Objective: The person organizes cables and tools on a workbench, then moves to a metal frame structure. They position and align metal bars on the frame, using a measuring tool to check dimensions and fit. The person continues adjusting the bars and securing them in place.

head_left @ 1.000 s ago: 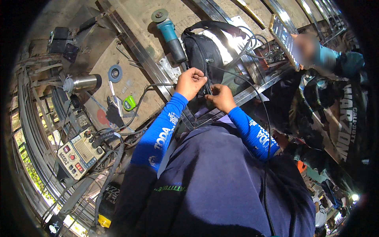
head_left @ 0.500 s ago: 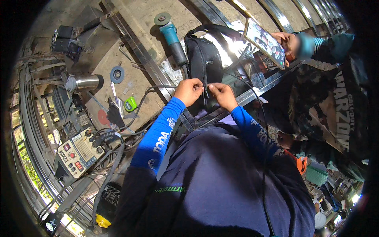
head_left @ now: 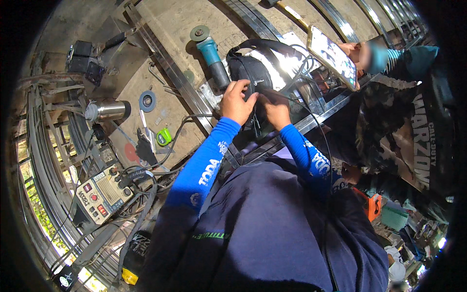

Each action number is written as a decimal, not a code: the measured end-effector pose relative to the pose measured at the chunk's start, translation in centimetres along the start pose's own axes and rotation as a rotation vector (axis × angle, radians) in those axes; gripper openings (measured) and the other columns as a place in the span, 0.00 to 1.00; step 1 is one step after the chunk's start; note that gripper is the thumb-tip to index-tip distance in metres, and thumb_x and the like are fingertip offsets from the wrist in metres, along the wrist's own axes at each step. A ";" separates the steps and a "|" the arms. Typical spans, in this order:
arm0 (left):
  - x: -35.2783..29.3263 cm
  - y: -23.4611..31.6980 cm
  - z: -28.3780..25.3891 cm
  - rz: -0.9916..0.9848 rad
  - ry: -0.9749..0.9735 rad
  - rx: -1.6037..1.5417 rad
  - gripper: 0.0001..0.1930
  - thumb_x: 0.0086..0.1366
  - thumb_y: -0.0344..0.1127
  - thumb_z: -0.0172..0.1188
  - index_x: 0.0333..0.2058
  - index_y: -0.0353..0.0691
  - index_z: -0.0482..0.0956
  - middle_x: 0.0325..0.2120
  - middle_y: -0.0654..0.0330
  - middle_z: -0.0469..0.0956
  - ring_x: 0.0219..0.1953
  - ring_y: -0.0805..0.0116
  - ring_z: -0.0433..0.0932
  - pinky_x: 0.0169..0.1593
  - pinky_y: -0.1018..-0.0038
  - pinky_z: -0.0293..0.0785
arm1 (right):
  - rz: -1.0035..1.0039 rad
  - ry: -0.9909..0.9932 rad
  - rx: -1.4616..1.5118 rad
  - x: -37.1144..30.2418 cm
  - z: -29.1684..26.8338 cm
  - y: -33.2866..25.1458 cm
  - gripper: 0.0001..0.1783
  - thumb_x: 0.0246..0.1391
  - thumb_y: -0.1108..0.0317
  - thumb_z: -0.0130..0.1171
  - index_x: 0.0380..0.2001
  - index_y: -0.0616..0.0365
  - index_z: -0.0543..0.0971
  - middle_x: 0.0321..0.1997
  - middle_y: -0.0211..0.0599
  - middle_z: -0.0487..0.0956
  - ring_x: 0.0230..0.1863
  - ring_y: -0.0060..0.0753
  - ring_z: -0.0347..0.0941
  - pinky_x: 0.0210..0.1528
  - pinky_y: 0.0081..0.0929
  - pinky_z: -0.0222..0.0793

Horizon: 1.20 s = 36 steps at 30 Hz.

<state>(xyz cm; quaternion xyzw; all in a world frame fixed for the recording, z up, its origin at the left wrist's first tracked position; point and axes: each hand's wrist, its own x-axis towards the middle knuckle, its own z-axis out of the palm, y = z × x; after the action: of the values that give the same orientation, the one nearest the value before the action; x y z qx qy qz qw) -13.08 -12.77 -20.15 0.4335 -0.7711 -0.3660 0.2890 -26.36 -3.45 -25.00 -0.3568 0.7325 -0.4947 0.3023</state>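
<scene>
A small black zippered bag (head_left: 245, 70) with a strap lies on the metal frame in front of me. My left hand (head_left: 237, 103) is closed on the bag's near left side, its fingers over the fabric and its thumb pointing right. Close beside it, my right hand (head_left: 276, 111) grips the bag's near right edge with bent fingers. The thumbs nearly meet, and what lies under the fingertips is partly hidden. Thin dark cords hang below the hands. A teal angle grinder (head_left: 210, 56) rests just left of the bag.
Shiny square metal tubes (head_left: 168, 63) cross the work area. To the left are a green tape measure (head_left: 164, 137), a grinding disc (head_left: 148, 100), a steel tumbler (head_left: 109, 110) and a welding machine (head_left: 104, 192). At right, another person's hand holds a phone (head_left: 333, 56); a cable hangs past my right arm.
My left hand has moved up and slightly right, from pinching near the dangling cords onto the bag's side. My right hand has shifted slightly and turned. The phone has tilted a little.
</scene>
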 end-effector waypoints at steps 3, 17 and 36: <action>0.9 0.3 1.5 -0.013 0.048 0.158 0.18 0.55 0.38 0.78 0.43 0.42 0.83 0.39 0.55 0.80 0.39 0.54 0.82 0.44 0.61 0.79 | -0.037 -0.023 0.086 0.4 -0.3 -0.4 0.15 0.63 0.65 0.67 0.47 0.66 0.85 0.44 0.47 0.88 0.44 0.40 0.85 0.49 0.31 0.77; 3.2 1.1 3.6 -0.132 0.103 0.385 0.20 0.52 0.35 0.75 0.42 0.44 0.76 0.39 0.58 0.80 0.42 0.51 0.81 0.45 0.54 0.78 | 0.136 -0.056 0.281 2.6 -1.8 -1.4 0.12 0.61 0.67 0.69 0.41 0.66 0.85 0.31 0.33 0.84 0.32 0.22 0.78 0.38 0.25 0.76; 3.6 -2.5 2.4 -0.196 0.004 0.088 0.33 0.46 0.27 0.77 0.52 0.38 0.72 0.44 0.52 0.75 0.39 0.57 0.77 0.47 0.63 0.80 | -0.353 -0.213 -0.118 7.5 -3.9 -2.9 0.11 0.56 0.63 0.71 0.37 0.60 0.86 0.34 0.48 0.85 0.37 0.52 0.83 0.40 0.39 0.78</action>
<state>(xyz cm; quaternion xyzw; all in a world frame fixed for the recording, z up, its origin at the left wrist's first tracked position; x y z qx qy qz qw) -15.44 -16.08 -23.07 0.5199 -0.7397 -0.3573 0.2342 -33.05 -8.31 -21.65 -0.5470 0.6503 -0.4555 0.2655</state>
